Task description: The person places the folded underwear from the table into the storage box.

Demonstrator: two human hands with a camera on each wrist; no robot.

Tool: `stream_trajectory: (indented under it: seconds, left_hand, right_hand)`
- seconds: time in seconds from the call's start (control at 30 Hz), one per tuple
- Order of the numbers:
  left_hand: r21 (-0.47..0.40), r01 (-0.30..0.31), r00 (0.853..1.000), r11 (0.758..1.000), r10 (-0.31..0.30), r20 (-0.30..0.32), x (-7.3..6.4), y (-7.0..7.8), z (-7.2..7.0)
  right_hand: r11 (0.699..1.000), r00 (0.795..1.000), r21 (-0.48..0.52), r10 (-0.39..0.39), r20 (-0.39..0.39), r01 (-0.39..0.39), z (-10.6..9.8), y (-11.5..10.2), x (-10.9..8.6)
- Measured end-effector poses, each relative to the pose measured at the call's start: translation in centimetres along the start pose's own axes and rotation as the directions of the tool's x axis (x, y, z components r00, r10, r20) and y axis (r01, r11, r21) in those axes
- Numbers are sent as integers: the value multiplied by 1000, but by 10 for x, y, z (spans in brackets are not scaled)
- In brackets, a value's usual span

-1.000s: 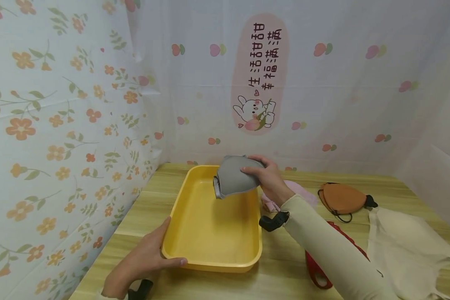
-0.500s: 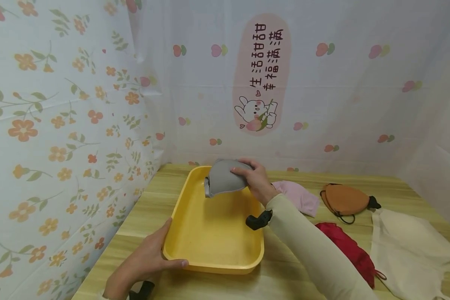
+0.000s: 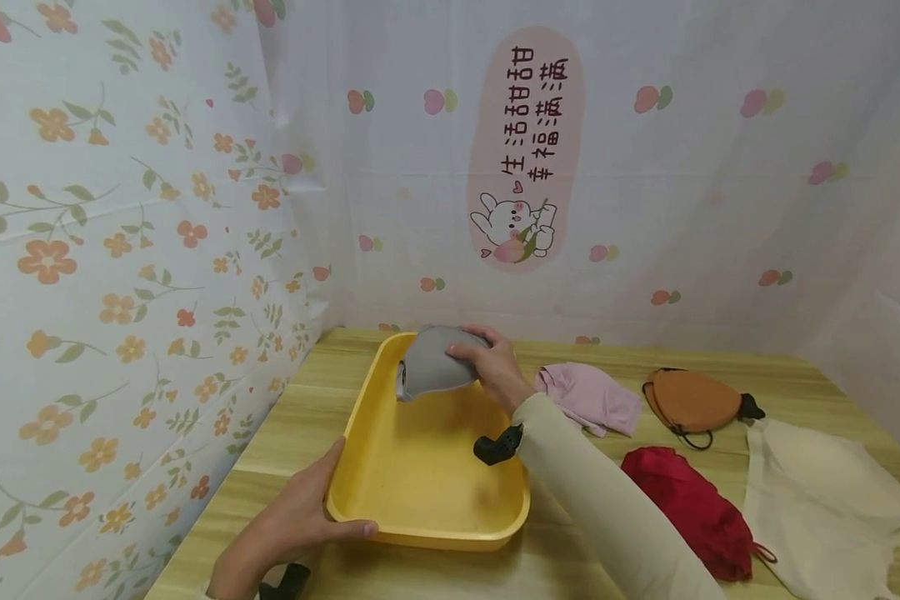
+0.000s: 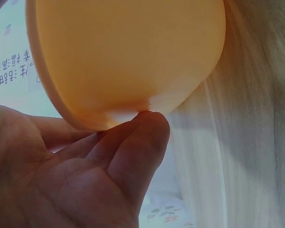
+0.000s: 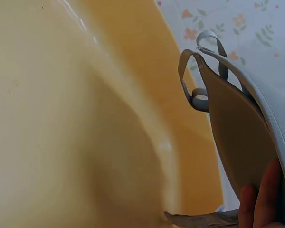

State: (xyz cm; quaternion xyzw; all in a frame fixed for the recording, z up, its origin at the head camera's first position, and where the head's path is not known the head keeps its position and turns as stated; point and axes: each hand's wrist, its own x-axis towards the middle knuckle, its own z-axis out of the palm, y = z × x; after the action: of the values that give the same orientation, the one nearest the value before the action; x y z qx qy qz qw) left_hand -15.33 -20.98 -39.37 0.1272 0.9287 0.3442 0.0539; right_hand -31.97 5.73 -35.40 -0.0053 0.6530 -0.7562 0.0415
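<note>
grey garment [image 3: 433, 362]: gripped by right hand [image 3: 493, 365], beyond left hand [image 3: 298, 506] | left hand: holding corner of yellow tray [image 3: 412, 479]

In the left wrist view, the left hand [image 4: 71, 175] was just below the yellow tray [image 4: 128, 47], and it pinched the rounded edge of this tray. To the right of the tray, the worktop [image 4: 256, 95] showed its streaked wood grain. To the left of the tray there was a pale sheet [image 4: 12, 50] with dark characters.
</note>
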Motion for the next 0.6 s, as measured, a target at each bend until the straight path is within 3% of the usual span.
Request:
stream_trajectory:
  seconds: [0.23, 0.6]
  left_hand:
    - [-19, 28, 1000, 999, -28, -1, 0, 0, 2]
    - [0, -6, 1000, 1000, 6, -16, -1, 0, 2]
  right_hand:
    - [999, 1000, -39, 28, 12, -28, 8, 12, 4]
    - [991, 998, -127, 52, 32, -47, 18, 30, 6]
